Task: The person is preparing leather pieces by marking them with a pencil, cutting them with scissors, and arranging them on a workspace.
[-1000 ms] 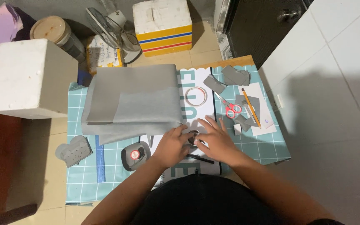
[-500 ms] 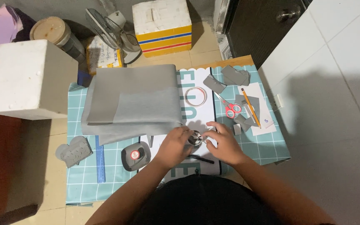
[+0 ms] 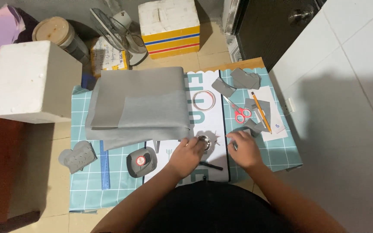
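Fingertips of left hand (image 3: 185, 156) pinch a small round metal ring piece (image 3: 203, 139) sitting on a light star-edged grey cutout (image 3: 212, 139); grip looks light, tips only; right hand (image 3: 243, 149) lies loosely curled, fingers down on the white printed sheet (image 3: 208, 88) at approx 3 o'clock of the ring; can't tell if it holds anything, from my end it looks like nothing.

Ring + cutout sit near centre of the teal gridded cutting mat (image 3: 277, 151), just at the 4 o'clock corner of the big folded grey fabric sheet (image 3: 137, 105). Black pen (image 3: 210, 165) lies at 6 o'clock of the ring, close under the left palm; round grey tape measure w/ red button (image 3: 141, 160) at 8 o'clock; clear tape roll (image 3: 204, 99) at 12; red-handled scissors (image 3: 241, 113) and orange pencil (image 3: 260, 111) at approx 1–2 o'clock among grey felt scraps (image 3: 245, 78); blue ruler (image 3: 104, 170) far out at 9.

Risks as I judge them: ring is small, pinch is shallow, so it could slip and roll off under the fabric edge; cutout is thin, any drag of the left fingers could crease or shift it; left wrist may knock the pen; scissors point toward the right hand, so a blind reach up that way could catch the blades.
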